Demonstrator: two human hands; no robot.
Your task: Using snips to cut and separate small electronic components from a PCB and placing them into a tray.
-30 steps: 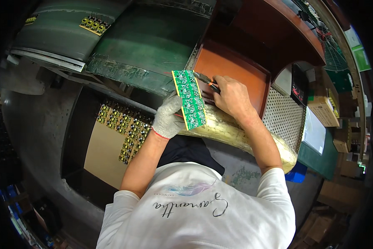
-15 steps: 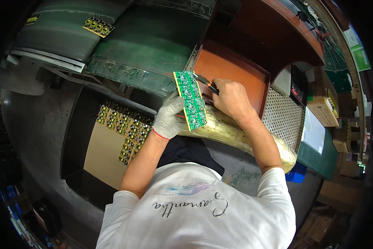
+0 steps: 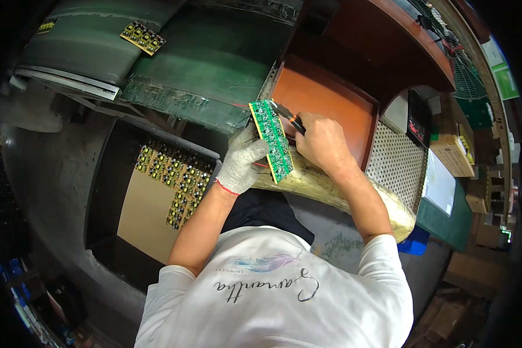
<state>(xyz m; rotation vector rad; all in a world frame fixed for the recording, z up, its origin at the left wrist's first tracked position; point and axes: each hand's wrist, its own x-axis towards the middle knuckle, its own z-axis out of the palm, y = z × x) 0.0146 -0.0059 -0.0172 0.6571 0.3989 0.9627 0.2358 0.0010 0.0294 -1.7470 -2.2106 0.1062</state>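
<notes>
My left hand point(image 3: 241, 162), in a pale knit glove with a red cuff edge, grips a long green circuit board point(image 3: 272, 141) by its left side. The board's soldered face is turned up, and thin red and dark wires stick out past its left edge. Bare, my right hand point(image 3: 323, 139) is closed round the handles of small cutting pliers point(image 3: 290, 118) with black and orange grips. The jaws of the pliers are at the board's top right end; whether they close on a lead is too small to tell.
At lower left, a black tray point(image 3: 106, 226) holds a cardboard sheet point(image 3: 146, 216) and several rows of circuit boards point(image 3: 179, 177). Another board point(image 3: 143, 38) lies on the green conveyor belt point(image 3: 214, 64). An orange-brown tray point(image 3: 324, 104) and a perforated metal plate point(image 3: 395, 162) are to the right.
The held board has shifted slightly right and tilted more, with my left hand. The pliers stay near its top end. The board on the belt has moved a little right and down.
</notes>
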